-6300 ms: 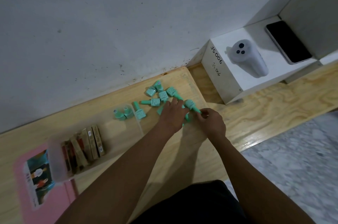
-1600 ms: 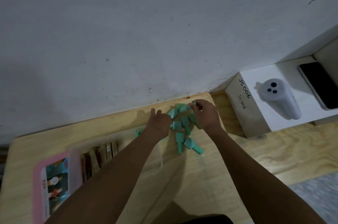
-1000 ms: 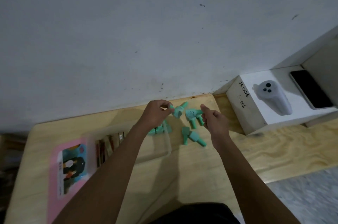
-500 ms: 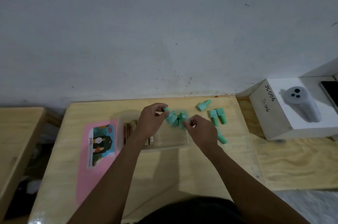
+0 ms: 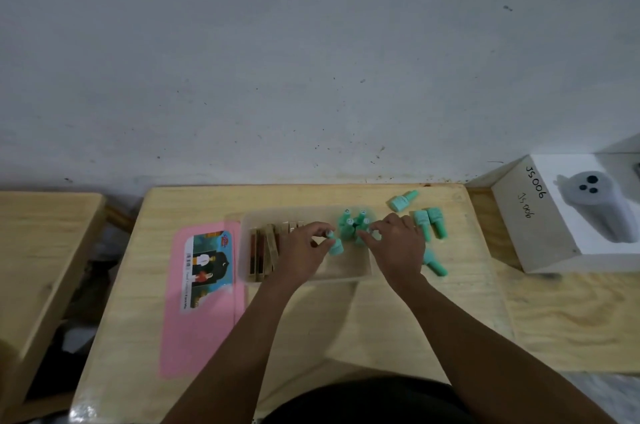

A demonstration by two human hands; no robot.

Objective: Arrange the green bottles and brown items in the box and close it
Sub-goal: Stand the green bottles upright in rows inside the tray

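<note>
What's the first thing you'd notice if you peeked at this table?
The mint-green bottles: some stand in the clear box mid-table, where the left hand pinches one, and others lie loose on the table to its right. Next, the bright pink lid lying left of the box.

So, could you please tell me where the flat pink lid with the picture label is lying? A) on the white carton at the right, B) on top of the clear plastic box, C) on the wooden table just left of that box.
C: the flat pink lid lies on the wooden table, just beside the left wall of the open clear plastic box.
</note>
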